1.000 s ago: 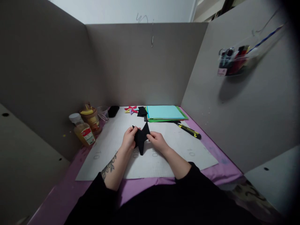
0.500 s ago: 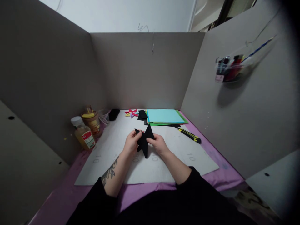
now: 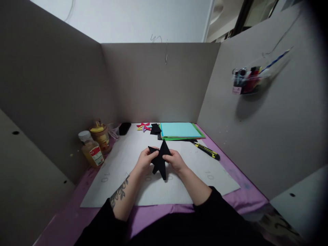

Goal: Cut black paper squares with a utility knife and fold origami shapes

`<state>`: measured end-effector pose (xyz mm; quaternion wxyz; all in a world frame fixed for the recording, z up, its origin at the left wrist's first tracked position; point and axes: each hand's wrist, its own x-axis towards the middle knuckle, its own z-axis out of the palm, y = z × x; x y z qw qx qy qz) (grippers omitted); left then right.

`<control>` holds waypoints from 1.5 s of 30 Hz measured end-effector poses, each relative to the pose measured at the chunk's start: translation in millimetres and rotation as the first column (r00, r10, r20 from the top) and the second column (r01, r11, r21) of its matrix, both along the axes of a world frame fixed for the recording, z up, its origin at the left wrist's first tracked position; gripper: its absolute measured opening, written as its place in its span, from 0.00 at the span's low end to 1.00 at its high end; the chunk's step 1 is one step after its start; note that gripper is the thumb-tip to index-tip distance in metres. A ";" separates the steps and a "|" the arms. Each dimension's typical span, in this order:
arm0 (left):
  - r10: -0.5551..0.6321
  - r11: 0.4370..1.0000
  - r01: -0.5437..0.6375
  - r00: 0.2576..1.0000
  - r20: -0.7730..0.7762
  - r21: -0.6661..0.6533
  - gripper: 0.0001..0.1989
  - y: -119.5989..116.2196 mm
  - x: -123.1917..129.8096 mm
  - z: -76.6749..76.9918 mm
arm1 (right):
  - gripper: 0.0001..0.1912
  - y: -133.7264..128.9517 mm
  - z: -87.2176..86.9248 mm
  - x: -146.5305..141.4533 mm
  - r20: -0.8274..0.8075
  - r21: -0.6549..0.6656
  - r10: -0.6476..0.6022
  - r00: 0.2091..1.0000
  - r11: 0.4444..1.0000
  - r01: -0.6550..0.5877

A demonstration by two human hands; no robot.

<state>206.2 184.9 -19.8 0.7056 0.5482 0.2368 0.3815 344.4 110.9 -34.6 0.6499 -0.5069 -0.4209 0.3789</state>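
Between my hands is a piece of folded black paper [image 3: 161, 161] with several pointed corners, held above the white sheet [image 3: 184, 191]. My left hand [image 3: 146, 159] pinches its left side, thumb on top. On the right side, the fingers of my right hand [image 3: 175, 160] are closed on the paper, thumb on the front face. One point sticks up, another to the left, and narrower points hang down. The fingers behind the paper are hidden.
At the back lie stacked coloured paper [image 3: 181, 130], black paper pieces [image 3: 155, 129] and small coloured folded shapes [image 3: 144, 126]. A yellow-black utility knife [image 3: 207, 151] lies right. Left stand a glue bottle [image 3: 91, 150], a brown cup [image 3: 100, 136] and a phone [image 3: 125, 128]. Grey panels surround the table.
The black paper has turned slightly in my hands, and its lower points now hang a little further right. Both hands keep their hold. The whole view has shifted slightly.
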 end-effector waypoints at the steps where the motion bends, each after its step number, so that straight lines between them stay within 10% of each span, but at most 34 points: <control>1: -0.025 1.000 0.025 1.000 0.011 -0.007 0.17 0.2 -1.5 1.2 | 0.07 0.0 -0.8 1.1 -0.005 0.008 0.008 1.000 1.000 -0.008; 17: -0.094 0.962 0.111 0.992 -0.082 0.248 0.16 10.8 -14.3 8.1 | 0.08 -5.3 3.1 8.8 0.021 0.044 0.021 1.000 0.999 -0.022; 32: 0.232 0.607 0.034 0.948 -0.218 0.794 0.10 17.6 -15.8 3.1 | 0.07 -9.4 6.4 11.8 0.079 0.047 -0.108 0.991 0.993 0.105; 45: 0.083 0.665 0.180 0.947 -0.310 0.725 0.18 16.1 -21.4 10.5 | 0.10 -4.2 -1.0 19.1 -0.119 -0.012 0.007 0.993 1.000 -0.009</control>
